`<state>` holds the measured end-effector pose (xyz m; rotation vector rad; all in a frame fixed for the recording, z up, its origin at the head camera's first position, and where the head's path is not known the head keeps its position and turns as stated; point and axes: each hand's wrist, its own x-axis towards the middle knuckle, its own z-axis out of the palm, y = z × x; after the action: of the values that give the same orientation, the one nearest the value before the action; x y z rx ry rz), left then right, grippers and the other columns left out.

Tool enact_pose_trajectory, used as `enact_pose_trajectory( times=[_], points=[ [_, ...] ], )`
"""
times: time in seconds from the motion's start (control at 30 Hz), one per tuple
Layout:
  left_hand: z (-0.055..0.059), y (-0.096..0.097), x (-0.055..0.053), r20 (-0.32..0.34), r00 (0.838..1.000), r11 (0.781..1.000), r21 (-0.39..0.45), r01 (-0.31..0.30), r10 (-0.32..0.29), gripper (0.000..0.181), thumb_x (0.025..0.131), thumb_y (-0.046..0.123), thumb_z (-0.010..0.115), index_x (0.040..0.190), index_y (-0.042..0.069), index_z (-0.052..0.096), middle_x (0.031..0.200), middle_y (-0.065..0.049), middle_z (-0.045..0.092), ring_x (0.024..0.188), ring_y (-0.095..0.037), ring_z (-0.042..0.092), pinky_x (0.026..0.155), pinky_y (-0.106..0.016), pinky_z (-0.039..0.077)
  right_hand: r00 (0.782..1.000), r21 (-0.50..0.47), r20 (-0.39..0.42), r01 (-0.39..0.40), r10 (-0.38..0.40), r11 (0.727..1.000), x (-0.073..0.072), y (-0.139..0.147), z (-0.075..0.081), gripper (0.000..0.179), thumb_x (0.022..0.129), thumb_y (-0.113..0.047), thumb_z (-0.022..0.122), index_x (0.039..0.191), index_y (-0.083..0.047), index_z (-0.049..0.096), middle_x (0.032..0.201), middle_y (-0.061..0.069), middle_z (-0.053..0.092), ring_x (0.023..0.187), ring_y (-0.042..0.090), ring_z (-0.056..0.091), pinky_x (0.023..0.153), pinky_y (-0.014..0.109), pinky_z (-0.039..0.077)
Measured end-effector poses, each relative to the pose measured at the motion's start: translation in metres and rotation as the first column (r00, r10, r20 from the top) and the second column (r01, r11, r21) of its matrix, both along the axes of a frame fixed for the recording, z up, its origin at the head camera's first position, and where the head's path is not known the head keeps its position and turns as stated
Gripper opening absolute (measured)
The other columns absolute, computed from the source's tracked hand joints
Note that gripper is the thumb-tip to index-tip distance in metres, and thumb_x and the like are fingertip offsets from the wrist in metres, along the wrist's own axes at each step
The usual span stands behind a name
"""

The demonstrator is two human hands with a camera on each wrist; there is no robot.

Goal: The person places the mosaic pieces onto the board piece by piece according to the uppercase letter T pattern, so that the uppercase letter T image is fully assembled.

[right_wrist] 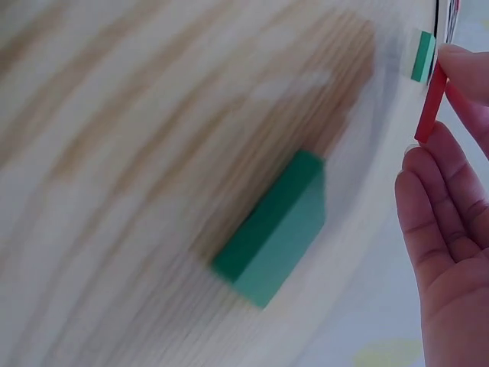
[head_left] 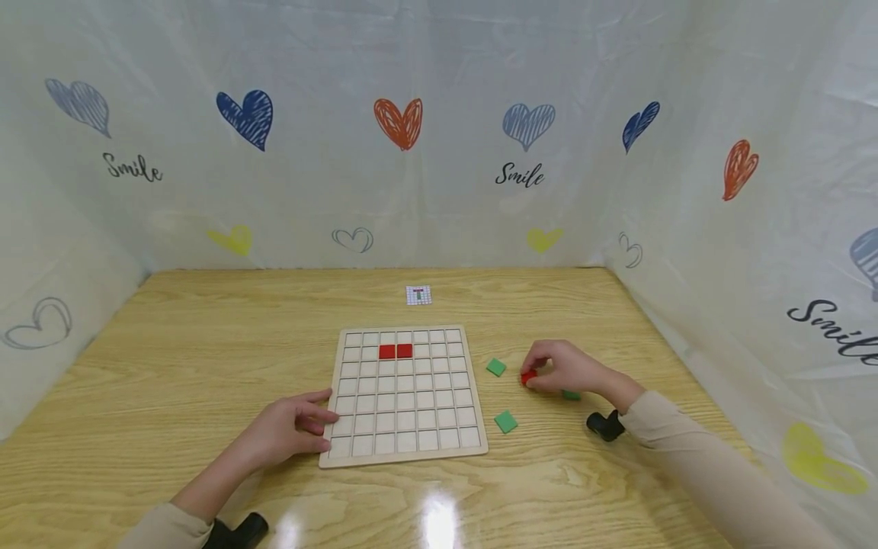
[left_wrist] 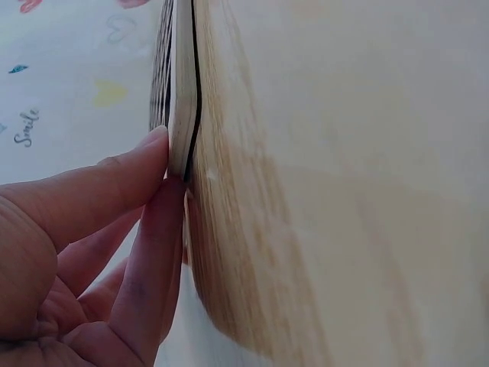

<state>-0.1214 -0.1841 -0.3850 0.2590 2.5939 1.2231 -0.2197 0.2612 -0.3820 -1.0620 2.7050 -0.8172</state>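
A wooden grid board lies flat in the middle of the table, with two red square tiles side by side in its second row from the top. My left hand holds the board's left edge near the lower corner; in the left wrist view the thumb is on the rim's grid side and a finger below it. Right of the board, my right hand pinches a red square tile between thumb and fingertips. Beneath that hand lies a green tile, partly hidden in the head view.
Two more green tiles lie between board and right hand, a farther one and a nearer one. A small printed grid card lies behind the board. Curtains with hearts enclose the wooden table at back and sides.
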Motion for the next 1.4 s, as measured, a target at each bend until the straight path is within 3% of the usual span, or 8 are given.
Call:
enact_pose_trajectory(
  times=[0.73, 1.4],
  points=[
    [0.002, 0.001, 0.001, -0.003, 1.0, 1.0, -0.001, -0.004, 0.004, 0.032, 0.069, 0.009, 0.081, 0.099, 0.004, 0.072, 0.137, -0.02, 0.044, 0.082, -0.013, 0.06, 0.067, -0.024, 0.05, 0.999, -0.035, -0.007, -0.031, 0.031, 0.999, -0.014, -0.038, 0.004, 0.009, 0.08, -0.011, 0.074, 0.087, -0.014, 0.07, 0.087, -0.008, 0.061, 0.081, 0.018, 0.054, 0.075, 0.039, 0.047],
    [0.002, -0.001, 0.0, 0.009, 1.0, 1.0, 0.001, -0.006, 0.006, 0.032, 0.069, 0.007, 0.081, 0.1, 0.004, 0.072, 0.138, -0.021, 0.043, 0.082, -0.013, 0.059, 0.066, -0.024, 0.049, 0.997, -0.057, -0.004, -0.073, 0.073, 0.996, -0.023, -0.076, 0.007, 0.009, 0.079, -0.01, 0.074, 0.088, -0.012, 0.071, 0.086, -0.006, 0.061, 0.082, 0.019, 0.056, 0.075, 0.033, 0.047]
  ],
)
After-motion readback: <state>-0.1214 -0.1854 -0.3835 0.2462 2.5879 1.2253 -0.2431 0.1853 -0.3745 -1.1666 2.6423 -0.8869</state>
